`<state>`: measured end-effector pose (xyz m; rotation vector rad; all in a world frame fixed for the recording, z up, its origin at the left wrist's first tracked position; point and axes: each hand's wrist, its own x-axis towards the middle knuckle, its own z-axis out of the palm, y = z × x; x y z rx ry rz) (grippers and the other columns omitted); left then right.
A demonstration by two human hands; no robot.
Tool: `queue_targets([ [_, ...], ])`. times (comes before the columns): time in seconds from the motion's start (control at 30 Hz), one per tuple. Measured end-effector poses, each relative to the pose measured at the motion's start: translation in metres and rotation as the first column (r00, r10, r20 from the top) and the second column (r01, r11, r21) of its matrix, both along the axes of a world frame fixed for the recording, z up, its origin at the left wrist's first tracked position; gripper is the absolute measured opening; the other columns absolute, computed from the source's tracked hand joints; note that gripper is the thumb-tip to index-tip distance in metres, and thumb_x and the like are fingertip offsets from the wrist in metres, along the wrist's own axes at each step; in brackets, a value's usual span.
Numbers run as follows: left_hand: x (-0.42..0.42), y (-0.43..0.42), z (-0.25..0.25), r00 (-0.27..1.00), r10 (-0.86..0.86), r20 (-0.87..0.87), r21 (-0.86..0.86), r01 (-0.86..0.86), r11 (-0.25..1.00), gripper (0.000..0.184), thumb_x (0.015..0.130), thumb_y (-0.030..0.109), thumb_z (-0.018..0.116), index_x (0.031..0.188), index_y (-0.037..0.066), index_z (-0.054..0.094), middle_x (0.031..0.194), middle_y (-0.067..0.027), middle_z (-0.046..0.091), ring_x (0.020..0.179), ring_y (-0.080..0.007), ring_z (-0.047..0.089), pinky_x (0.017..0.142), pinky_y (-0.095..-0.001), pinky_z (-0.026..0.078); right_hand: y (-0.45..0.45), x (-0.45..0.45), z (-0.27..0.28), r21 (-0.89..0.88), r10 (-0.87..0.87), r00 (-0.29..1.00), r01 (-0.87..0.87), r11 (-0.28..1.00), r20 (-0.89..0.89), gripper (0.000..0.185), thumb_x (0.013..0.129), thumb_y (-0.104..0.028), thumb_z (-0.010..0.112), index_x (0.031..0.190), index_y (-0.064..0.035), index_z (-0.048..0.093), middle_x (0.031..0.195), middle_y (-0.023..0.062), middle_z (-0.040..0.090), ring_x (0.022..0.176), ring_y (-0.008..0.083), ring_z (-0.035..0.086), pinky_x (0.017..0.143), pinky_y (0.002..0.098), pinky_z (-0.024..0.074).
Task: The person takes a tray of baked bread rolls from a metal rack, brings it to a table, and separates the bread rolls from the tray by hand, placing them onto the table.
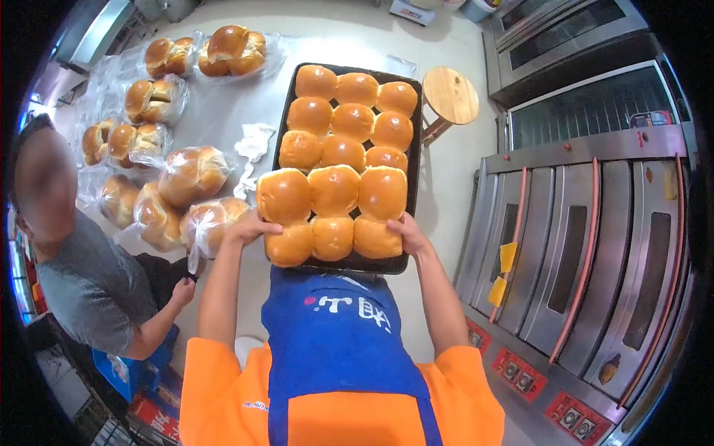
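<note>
Both my hands grip a joined block of glossy brown bread buns point(332, 192) from its two sides, at the near end of a black baking tray point(286, 104). My left hand point(253, 227) has its thumb on the block's left edge. On the right edge, the thumb of my right hand point(411, 236) presses in the same way. The block looks larger than the buns behind it and overlaps them; whether it is fully off the tray I cannot tell. More golden buns point(352, 121) sit in rows in the tray's far part.
Bagged bread point(195, 175) covers the left of the metal table point(245, 97), beside crumpled white paper point(254, 143). A person in a grey shirt point(97, 279) stands at left. A wooden stool point(451, 95) and steel ovens point(573, 253) are on the right.
</note>
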<state>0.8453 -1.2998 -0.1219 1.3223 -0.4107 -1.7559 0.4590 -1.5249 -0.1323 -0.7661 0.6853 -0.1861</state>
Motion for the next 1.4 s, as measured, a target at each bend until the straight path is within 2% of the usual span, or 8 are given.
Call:
queue_targets([
  [0.2,-0.024,0.032,-0.09,0.633,0.163,-0.757,-0.052,-0.307,0.95,0.067,0.084,0.03,0.078,0.141,0.005,0.053,0.13,-0.0128,0.066,0.115,-0.0257,0.067,0.1,-0.0402,0.055,0.033,0.003,-0.017,0.537,-0.245,0.79,-0.123,0.835,0.562,0.077,0.078,-0.014,0.07,0.149,-0.0004,0.044,0.137,0.0228,0.06,0.121,0.0366,0.064,0.102,0.0506,0.0542],
  [0.3,-0.088,0.011,-0.149,0.838,0.494,-0.232,0.112,-0.482,0.869,0.066,0.082,0.042,0.076,0.135,0.006,0.058,0.127,-0.0145,0.067,0.112,-0.0265,0.068,0.097,-0.0435,0.057,0.067,0.048,0.003,0.606,-0.347,0.64,-0.238,0.759,0.686,0.082,0.075,-0.018,0.071,0.149,0.0012,0.041,0.137,0.0265,0.058,0.119,0.0395,0.064,0.1,0.0513,0.055],
  [0.47,-0.102,0.013,-0.035,0.638,0.488,-0.596,-0.068,-0.645,0.762,0.07,0.083,0.049,0.074,0.133,0.004,0.058,0.125,-0.0144,0.067,0.108,-0.0268,0.068,0.093,-0.0445,0.059,0.053,0.086,0.119,0.494,-0.259,0.673,-0.181,0.85,0.693,0.093,0.069,-0.025,0.073,0.15,0.0037,0.037,0.137,0.0327,0.054,0.117,0.0442,0.063,0.097,0.0526,0.0563],
  [0.63,-0.082,0.03,0.038,0.605,0.441,-0.663,-0.23,-0.724,0.65,0.074,0.084,0.056,0.072,0.131,0.002,0.057,0.122,-0.0144,0.068,0.105,-0.0272,0.069,0.09,-0.0454,0.06,0.014,0.049,0.093,0.493,-0.144,0.81,-0.196,0.847,0.569,0.089,0.068,-0.015,0.064,0.152,0.0011,0.038,0.142,0.0435,0.046,0.123,0.0502,0.059,0.1,0.0566,0.0533],
  [0.97,-0.12,0.061,0.057,0.531,0.394,-0.75,-0.252,-0.78,0.572,0.096,0.076,0.07,0.074,0.133,-0.003,0.052,0.122,-0.0151,0.066,0.107,-0.0305,0.068,0.089,-0.0476,0.061,0.016,0.052,0.105,0.402,-0.381,0.808,0.198,0.894,0.449,0.08,0.076,-0.031,0.067,0.144,0.0039,0.043,0.122,0.0306,0.062,0.093,0.0391,0.071,0.079,0.0481,0.0623],
  [1.13,-0.104,0.071,0.037,0.439,0.399,-0.805,-0.237,-0.855,0.462,0.096,0.073,0.062,0.079,0.135,-0.004,0.049,0.126,-0.0167,0.062,0.11,-0.0329,0.067,0.09,-0.0512,0.061,-0.038,-0.017,0.058,0.327,-0.433,0.81,0.317,0.89,0.395,0.071,0.079,-0.028,0.067,0.143,-0.0045,0.051,0.131,0.021,0.063,0.109,0.0352,0.068,0.092,0.0504,0.0581],
  [1.33,-0.064,0.085,0.089,0.487,0.269,-0.831,-0.31,-0.807,0.502,0.09,0.075,0.053,0.08,0.139,-0.001,0.047,0.126,-0.0183,0.061,0.111,-0.0366,0.066,0.091,-0.0567,0.059,-0.058,0.025,0.041,-0.113,0.534,0.845,-0.531,0.84,-0.003,0.086,0.076,-0.019,0.08,0.15,0.0035,0.042,0.144,0.0148,0.056,0.13,0.0294,0.057,0.114,0.0428,0.0413],
  [1.4,-0.068,0.068,0.092,0.502,0.251,-0.827,-0.296,-0.77,0.565,0.087,0.077,0.053,0.079,0.141,0.003,0.047,0.124,-0.0204,0.063,0.109,-0.0391,0.067,0.09,-0.0609,0.059,-0.044,0.052,0.051,-0.39,0.48,0.876,-0.458,0.799,-0.044,0.091,0.084,-0.041,0.081,0.152,0.0036,0.04,0.149,0.0145,0.052,0.136,0.026,0.052,0.115,0.0412,0.0393],
])
